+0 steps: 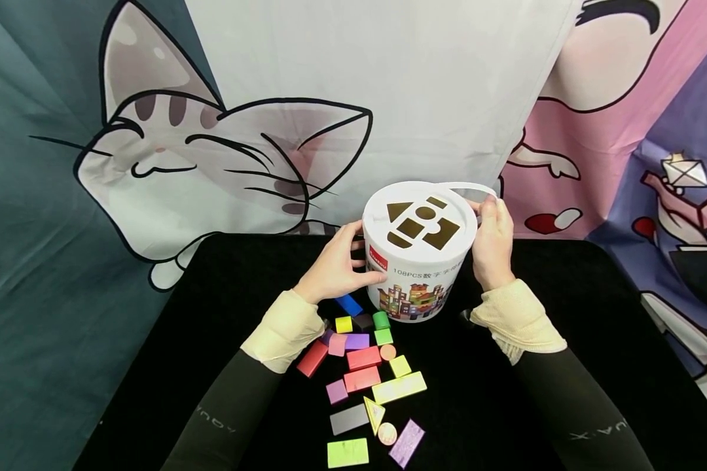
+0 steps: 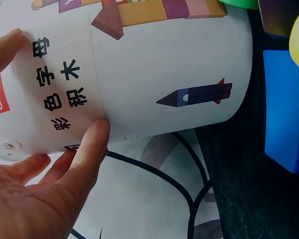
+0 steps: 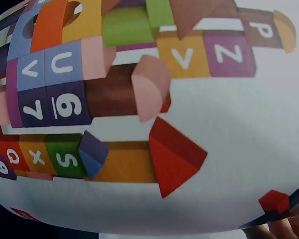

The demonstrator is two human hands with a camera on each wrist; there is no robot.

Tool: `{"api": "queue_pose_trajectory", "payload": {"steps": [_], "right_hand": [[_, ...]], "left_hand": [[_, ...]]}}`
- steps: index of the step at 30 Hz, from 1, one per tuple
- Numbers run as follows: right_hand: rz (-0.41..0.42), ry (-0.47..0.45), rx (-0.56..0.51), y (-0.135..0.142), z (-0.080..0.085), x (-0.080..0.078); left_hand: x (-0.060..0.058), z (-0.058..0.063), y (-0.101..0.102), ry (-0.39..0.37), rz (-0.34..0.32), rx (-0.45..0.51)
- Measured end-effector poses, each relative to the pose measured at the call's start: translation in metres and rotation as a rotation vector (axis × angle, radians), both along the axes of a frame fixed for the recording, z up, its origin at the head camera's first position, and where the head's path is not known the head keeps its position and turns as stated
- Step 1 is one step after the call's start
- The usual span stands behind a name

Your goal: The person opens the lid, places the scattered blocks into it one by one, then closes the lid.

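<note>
A white toy-block bucket (image 1: 415, 268) stands tilted at the back of the black table, its lid (image 1: 383, 203) on and cut with several shaped holes. My left hand (image 1: 342, 265) holds the bucket's left side, thumb across the front and fingers round the side. In the left wrist view, the left hand (image 2: 55, 184) touches the printed wall. On the right, my right hand (image 1: 493, 239) grips the bucket near the rim and the white handle (image 1: 468, 186). The right wrist view shows mostly the bucket's printed wall (image 3: 229, 139), with fingers (image 3: 284, 229) at the lower corner.
Loose colored blocks lie in front of the bucket, among them a long yellow block (image 1: 399, 387), a gray block (image 1: 349, 419) and a green block (image 1: 347, 453). A blue block (image 2: 286, 109) lies near the bucket's base. A cartoon-printed cloth (image 1: 271, 65) hangs behind the table.
</note>
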State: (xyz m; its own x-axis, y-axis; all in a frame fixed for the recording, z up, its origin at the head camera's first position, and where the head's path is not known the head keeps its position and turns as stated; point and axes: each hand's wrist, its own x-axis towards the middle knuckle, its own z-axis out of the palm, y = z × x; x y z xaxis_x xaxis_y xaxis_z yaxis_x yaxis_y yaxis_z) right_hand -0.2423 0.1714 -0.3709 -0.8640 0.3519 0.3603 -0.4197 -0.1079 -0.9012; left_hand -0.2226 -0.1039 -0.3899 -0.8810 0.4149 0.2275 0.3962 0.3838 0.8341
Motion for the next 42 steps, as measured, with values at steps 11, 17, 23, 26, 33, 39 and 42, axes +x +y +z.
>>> {"api": "queue_pose_trajectory", "payload": {"steps": [11,17,23,26,33,39,42], "right_hand": [[0.142,0.008,0.015,0.014,-0.003,0.001],[0.256,0.008,0.009,0.026,-0.007,-0.001],[0.315,-0.009,-0.005,0.033,-0.009,-0.007],[0.291,-0.028,-0.004,0.034,-0.008,-0.009],[0.213,-0.100,0.044,0.030,-0.002,-0.015],[0.171,-0.158,0.070,0.029,0.001,-0.015],[0.166,-0.204,0.073,0.029,0.003,-0.016]], "left_hand": [[-0.005,0.010,0.000,-0.032,0.019,0.095],[-0.011,0.026,-0.001,-0.113,0.022,0.193],[-0.020,0.039,0.003,-0.146,0.109,0.259],[-0.023,0.042,0.004,-0.139,0.146,0.238],[-0.029,0.046,0.007,-0.193,0.210,0.278],[-0.036,0.048,0.011,-0.268,0.246,0.300],[-0.038,0.049,0.012,-0.310,0.254,0.311]]}}
